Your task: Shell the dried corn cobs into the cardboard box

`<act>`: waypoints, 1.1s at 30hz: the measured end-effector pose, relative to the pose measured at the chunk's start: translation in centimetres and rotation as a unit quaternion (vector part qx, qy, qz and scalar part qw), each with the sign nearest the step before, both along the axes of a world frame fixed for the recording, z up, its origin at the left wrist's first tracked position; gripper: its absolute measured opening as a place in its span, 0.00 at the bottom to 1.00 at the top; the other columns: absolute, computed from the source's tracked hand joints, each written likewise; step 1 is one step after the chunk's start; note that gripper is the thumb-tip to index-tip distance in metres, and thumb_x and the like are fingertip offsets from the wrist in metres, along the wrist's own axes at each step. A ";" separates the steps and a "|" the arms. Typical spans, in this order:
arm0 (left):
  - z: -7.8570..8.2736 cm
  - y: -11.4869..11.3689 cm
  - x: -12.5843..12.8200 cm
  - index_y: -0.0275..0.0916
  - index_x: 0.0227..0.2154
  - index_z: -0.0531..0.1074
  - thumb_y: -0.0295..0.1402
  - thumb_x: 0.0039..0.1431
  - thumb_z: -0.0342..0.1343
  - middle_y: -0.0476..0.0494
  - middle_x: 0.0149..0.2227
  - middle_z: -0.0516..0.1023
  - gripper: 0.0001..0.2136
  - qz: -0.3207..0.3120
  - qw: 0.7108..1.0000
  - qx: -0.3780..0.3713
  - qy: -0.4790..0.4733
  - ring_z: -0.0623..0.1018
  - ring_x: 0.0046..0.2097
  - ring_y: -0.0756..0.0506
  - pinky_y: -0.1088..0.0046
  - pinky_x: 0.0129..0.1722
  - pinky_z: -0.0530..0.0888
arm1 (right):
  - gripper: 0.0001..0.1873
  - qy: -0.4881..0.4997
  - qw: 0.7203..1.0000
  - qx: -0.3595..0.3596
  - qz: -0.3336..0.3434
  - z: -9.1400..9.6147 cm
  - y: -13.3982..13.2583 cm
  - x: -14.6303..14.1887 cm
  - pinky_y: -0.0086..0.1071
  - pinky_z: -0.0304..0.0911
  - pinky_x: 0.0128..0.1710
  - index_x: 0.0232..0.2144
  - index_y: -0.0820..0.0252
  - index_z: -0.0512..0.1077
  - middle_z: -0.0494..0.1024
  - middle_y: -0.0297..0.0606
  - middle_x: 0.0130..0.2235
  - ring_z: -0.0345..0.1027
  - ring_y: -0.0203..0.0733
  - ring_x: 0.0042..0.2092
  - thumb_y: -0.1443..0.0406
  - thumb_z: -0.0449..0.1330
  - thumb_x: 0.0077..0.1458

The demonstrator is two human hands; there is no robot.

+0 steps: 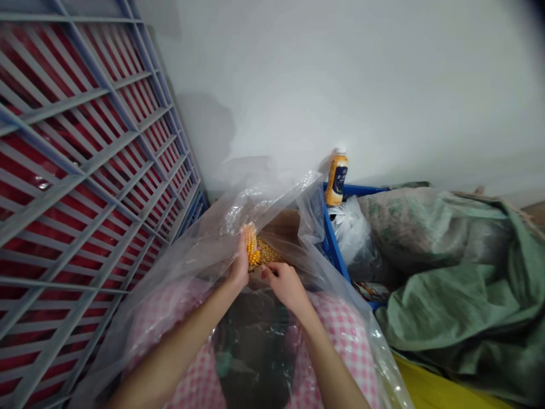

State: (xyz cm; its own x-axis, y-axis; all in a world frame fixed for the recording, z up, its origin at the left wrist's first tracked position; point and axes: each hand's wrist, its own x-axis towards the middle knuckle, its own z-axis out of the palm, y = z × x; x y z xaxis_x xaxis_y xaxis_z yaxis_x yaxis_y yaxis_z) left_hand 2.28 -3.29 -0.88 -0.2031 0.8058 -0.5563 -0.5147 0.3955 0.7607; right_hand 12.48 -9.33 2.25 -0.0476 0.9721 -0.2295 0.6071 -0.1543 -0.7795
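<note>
My left hand [239, 267] is wrapped around a yellow corn cob [251, 245], holding it upright over a heap of loose kernels [269, 253]. My right hand [286, 284] is right beside the cob, its fingers curled and pinching at the lower rows of kernels. Both hands work inside the mouth of a large clear plastic bag [213, 250] that spreads over my lap, which is covered by pink checked cloth [340, 329].
A tall grey-blue slatted rack [85, 170] with red behind it leans on the left. A blue crate [332, 244] at the right holds a yellow bottle [336, 179] and a white bag. Green woven sacks [447, 267] pile at the right. White wall behind.
</note>
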 end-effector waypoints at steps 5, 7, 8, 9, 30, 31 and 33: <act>0.2 0.2 0.0 0.37 0.37 0.70 0.48 0.55 0.47 0.50 0.21 0.70 0.19 0.012 0.999 -0.036 -0.033 0.72 0.22 0.50 0.77 0.22 0.69 | 0.17 0.051 0.999 0.009 0.003 -0.6 0.2 -0.3 0.26 0.45 0.26 0.20 0.62 0.71 0.66 0.32 0.19 0.55 0.32 0.24 0.61 0.49 0.53; 0.8 0.3 -0.3 0.36 0.39 0.69 0.48 0.57 0.43 0.49 0.21 0.69 0.20 0.002 0.991 -0.093 -0.094 0.72 0.22 0.50 0.76 0.22 0.70 | 0.18 0.074 0.997 0.018 -0.001 -0.7 0.2 -0.4 0.26 0.45 0.26 0.20 0.63 0.71 0.66 0.32 0.19 0.55 0.32 0.24 0.60 0.49 0.54; 1.1 0.3 -0.4 0.36 0.39 0.68 0.47 0.58 0.42 0.49 0.21 0.69 0.19 0.002 0.987 -0.111 -0.116 0.73 0.22 0.50 0.76 0.23 0.71 | 0.18 0.081 0.996 0.023 -0.006 -0.7 0.2 -0.6 0.26 0.45 0.26 0.20 0.63 0.71 0.66 0.32 0.20 0.55 0.32 0.24 0.60 0.49 0.54; 1.4 0.4 -0.5 0.37 0.40 0.67 0.45 0.59 0.42 0.50 0.21 0.69 0.18 0.005 0.985 -0.119 -0.129 0.73 0.22 0.51 0.76 0.24 0.72 | 0.19 0.086 0.996 0.028 -0.012 -0.7 0.2 -0.8 0.26 0.45 0.26 0.20 0.63 0.71 0.66 0.32 0.20 0.54 0.31 0.24 0.60 0.48 0.54; 3.0 0.8 -1.0 0.36 0.35 0.68 0.44 0.59 0.40 0.51 0.17 0.69 0.17 0.014 0.990 -0.064 -0.125 0.70 0.18 0.51 0.78 0.17 0.69 | 0.21 0.073 0.997 0.019 -0.003 -0.3 0.3 -0.6 0.26 0.45 0.24 0.16 0.63 0.65 0.61 0.29 0.17 0.52 0.31 0.22 0.57 0.47 0.54; 3.0 0.7 -0.8 0.36 0.35 0.68 0.43 0.59 0.41 0.51 0.18 0.69 0.17 0.021 0.992 -0.057 -0.113 0.70 0.18 0.52 0.79 0.18 0.69 | 0.21 0.071 0.997 0.017 -0.003 -0.3 0.3 -0.7 0.26 0.45 0.25 0.16 0.63 0.65 0.61 0.30 0.17 0.53 0.31 0.23 0.57 0.47 0.54; 2.7 0.5 -0.5 0.36 0.33 0.69 0.44 0.59 0.41 0.50 0.19 0.70 0.18 0.032 0.994 -0.054 -0.090 0.71 0.18 0.52 0.79 0.20 0.69 | 0.21 0.069 0.997 0.023 -0.012 -0.4 0.2 -1.0 0.26 0.46 0.25 0.16 0.62 0.65 0.62 0.30 0.18 0.54 0.31 0.23 0.57 0.47 0.54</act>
